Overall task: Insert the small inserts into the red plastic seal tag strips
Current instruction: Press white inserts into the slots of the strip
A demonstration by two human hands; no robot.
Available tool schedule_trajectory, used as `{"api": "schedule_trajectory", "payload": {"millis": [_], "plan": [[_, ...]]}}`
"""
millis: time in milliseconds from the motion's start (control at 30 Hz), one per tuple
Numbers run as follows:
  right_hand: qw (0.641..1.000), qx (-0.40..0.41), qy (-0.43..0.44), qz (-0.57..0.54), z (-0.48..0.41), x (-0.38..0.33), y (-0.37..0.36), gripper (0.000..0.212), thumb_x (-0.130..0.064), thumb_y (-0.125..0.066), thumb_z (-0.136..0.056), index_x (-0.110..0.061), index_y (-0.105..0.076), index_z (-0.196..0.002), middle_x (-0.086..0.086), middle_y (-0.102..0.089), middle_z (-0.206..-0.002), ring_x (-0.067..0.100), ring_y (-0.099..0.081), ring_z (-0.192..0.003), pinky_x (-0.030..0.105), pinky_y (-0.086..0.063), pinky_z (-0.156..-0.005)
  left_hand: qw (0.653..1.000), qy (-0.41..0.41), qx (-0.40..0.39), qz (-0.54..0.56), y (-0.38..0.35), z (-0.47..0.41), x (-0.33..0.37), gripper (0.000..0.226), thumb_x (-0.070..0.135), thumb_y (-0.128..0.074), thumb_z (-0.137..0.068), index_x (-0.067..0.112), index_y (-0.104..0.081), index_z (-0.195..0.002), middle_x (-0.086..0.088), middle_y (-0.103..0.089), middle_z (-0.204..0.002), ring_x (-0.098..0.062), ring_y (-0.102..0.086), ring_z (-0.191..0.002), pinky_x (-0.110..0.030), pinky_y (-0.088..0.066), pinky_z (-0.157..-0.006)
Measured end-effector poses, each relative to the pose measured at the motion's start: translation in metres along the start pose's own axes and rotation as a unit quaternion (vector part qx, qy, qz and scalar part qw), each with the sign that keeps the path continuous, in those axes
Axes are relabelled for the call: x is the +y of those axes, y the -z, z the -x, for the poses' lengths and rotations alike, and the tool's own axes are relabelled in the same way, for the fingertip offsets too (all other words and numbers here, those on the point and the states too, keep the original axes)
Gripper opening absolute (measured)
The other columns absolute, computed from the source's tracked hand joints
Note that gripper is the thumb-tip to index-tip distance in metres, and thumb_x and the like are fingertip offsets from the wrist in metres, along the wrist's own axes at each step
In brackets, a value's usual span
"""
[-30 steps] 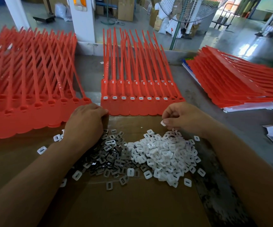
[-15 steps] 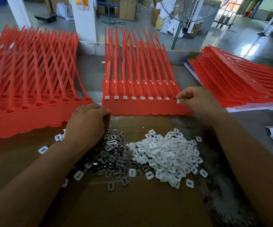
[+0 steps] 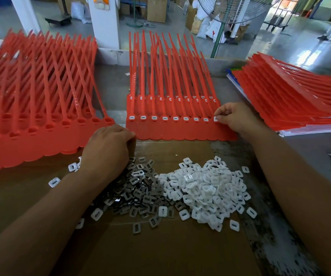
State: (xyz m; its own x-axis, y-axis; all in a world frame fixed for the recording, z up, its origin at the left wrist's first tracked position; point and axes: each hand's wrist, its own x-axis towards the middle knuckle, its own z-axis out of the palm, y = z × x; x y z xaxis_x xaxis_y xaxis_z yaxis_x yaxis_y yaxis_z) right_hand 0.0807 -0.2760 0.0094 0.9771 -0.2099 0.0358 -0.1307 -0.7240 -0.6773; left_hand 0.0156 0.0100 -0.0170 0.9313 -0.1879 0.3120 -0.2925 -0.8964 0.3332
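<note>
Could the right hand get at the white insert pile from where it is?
Likely yes: the right hand, pinching a white insert at the red strip, has the white pile uncovered nearby.

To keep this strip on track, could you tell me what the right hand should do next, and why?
Probably press the white insert fully home with the right hand: its fingertips pinch it at the last socket of the middle strip, whose other front sockets already show white.

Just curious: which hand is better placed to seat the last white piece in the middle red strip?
The right hand: it pinches a white insert at the middle strip's rightmost socket. The left hand rests on the grey inserts.
</note>
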Motion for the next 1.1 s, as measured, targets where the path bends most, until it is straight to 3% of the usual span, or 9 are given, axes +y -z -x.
{"api": "schedule_trajectory", "payload": {"millis": [100, 500, 633, 867, 1000, 1100], "plan": [[1.0, 0.002, 0.004, 0.016, -0.002, 0.003, -0.002, 0.011, -0.004, -0.06, -0.085, -0.009, -0.065, -0.094, -0.003, -0.055, -0.075, 0.0, -0.045, -0.065, 0.013, -0.033, -0.057, 1.0, 0.001, -0.001, -0.003, 0.0, 0.0, 0.0, 0.036, -0.003, -0.046, -0.083, 0.008, -0.063, -0.113, -0.011, -0.062, -0.117, -0.03, -0.052, -0.108, -0.039, -0.037, -0.094], [0.998, 0.015, 0.019, 0.059, -0.009, 0.005, -0.004, 0.01, -0.008, -0.066, -0.08, -0.018, -0.064, -0.081, -0.008, -0.054, -0.077, 0.004, -0.047, -0.076, 0.011, -0.031, -0.055, 1.0, 0.002, -0.005, -0.009, -0.001, -0.001, 0.001, 0.038, -0.004, -0.047, -0.082, 0.009, -0.063, -0.114, -0.011, -0.061, -0.119, -0.03, -0.052, -0.11, -0.039, -0.036, -0.096], [0.999, 0.004, 0.004, 0.047, -0.012, 0.005, -0.004, 0.017, -0.004, -0.068, -0.078, -0.019, -0.062, -0.072, -0.009, -0.054, -0.073, 0.007, -0.049, -0.078, 0.018, -0.034, -0.07, 1.0, 0.002, -0.006, -0.009, 0.0, -0.001, 0.0, 0.038, -0.004, -0.047, -0.082, 0.009, -0.062, -0.115, -0.011, -0.06, -0.119, -0.029, -0.051, -0.111, -0.039, -0.036, -0.096], [0.998, 0.0, -0.064, -0.005, -0.018, -0.002, -0.001, 0.031, 0.003, -0.07, -0.071, -0.021, -0.053, -0.062, -0.007, -0.053, -0.068, 0.002, -0.046, -0.065, 0.017, -0.034, -0.056, 1.0, 0.0, -0.004, -0.011, -0.001, -0.001, -0.001, 0.038, -0.004, -0.047, -0.082, 0.008, -0.062, -0.115, -0.012, -0.061, -0.118, -0.03, -0.052, -0.11, -0.039, -0.036, -0.096], [0.996, -0.001, -0.09, 0.002, -0.019, -0.007, -0.002, 0.03, 0.006, -0.07, -0.069, -0.019, -0.053, -0.063, -0.001, -0.057, -0.075, 0.013, -0.052, -0.081, 0.025, -0.043, -0.075, 1.0, 0.002, -0.002, -0.009, -0.002, -0.001, -0.001, 0.038, -0.005, -0.047, -0.082, 0.008, -0.063, -0.113, -0.012, -0.061, -0.118, -0.031, -0.052, -0.109, -0.04, -0.036, -0.095], [0.996, 0.001, -0.093, -0.001, -0.019, -0.007, -0.003, 0.032, 0.008, -0.069, -0.069, -0.018, -0.052, -0.061, -0.003, -0.055, -0.067, 0.015, -0.053, -0.082, 0.024, -0.042, -0.073, 1.0, 0.0, 0.002, -0.007, -0.002, -0.001, -0.001, 0.037, -0.005, -0.047, -0.081, 0.008, -0.064, -0.112, -0.012, -0.062, -0.116, -0.031, -0.053, -0.108, -0.039, -0.037, -0.095]]}}
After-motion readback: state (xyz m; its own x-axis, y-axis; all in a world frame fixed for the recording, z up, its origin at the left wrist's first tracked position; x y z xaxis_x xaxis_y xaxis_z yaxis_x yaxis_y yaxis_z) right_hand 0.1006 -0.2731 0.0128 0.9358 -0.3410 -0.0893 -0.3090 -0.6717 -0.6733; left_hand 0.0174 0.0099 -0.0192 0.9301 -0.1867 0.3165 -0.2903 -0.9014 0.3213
